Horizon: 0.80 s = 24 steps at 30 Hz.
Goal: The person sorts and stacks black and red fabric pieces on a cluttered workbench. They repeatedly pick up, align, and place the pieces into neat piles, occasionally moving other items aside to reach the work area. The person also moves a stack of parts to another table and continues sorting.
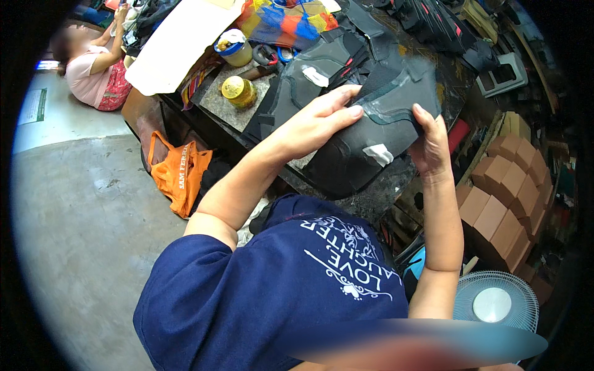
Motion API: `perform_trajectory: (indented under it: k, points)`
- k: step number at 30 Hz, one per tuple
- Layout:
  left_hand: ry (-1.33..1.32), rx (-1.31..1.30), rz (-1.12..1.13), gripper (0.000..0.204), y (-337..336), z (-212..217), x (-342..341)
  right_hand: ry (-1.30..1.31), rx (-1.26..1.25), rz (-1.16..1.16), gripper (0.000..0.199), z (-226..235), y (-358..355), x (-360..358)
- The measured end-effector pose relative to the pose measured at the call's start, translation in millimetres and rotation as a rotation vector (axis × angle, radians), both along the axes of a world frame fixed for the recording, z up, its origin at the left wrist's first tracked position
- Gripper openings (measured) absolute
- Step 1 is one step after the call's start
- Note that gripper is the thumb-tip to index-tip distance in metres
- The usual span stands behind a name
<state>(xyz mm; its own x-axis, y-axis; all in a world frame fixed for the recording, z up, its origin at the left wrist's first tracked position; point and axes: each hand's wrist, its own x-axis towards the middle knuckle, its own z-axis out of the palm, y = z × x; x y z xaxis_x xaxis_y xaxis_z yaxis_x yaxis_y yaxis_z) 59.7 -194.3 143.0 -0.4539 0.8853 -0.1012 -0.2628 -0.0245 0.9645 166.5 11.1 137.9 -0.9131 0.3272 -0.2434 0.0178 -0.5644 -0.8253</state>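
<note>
A black flat piece (399,102), part mesh and part smooth sheet and shaped like a shoe upper, is held up between my two hands above the bench. My left hand (328,117) pinches its left edge between thumb and fingers. On the opposite edge, my right hand (431,139) grips it with the thumb on top; its other fingers are partly hidden. Beneath it lies another black piece (346,164) with a white scrap (378,154) on it. Beyond my left hand, more black cut pieces (291,83) are piled, a white scrap (315,76) among them.
Left of the pile, a yellow-lidded jar (239,93) and a white tub (235,52) stand by a stone slab (216,102). An orange bag (180,173) hangs at the bench's left. Brown boxes (507,191) and a fan (494,304) are at right. Another person (93,74) sits far left.
</note>
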Motion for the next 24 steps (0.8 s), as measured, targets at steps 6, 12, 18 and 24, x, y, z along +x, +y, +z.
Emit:
perform_trajectory:
  k: [6,12,18,24]
  points:
    - [0.545,-0.008,0.253,0.075,-33,3,-17,0.106,0.112,-0.036,0.038,13,-8,-58]
    - [0.488,-0.227,0.421,0.063,-41,-57,-85,-0.088,0.554,0.202,0.041,-17,28,-77]
    - [1.204,-0.841,0.614,0.071,-36,-94,-70,-0.072,1.421,-0.248,0.017,-57,71,-16]
    - [1.543,-0.69,0.741,0.075,6,-23,-65,-0.298,1.493,-0.177,0.026,-85,80,38]
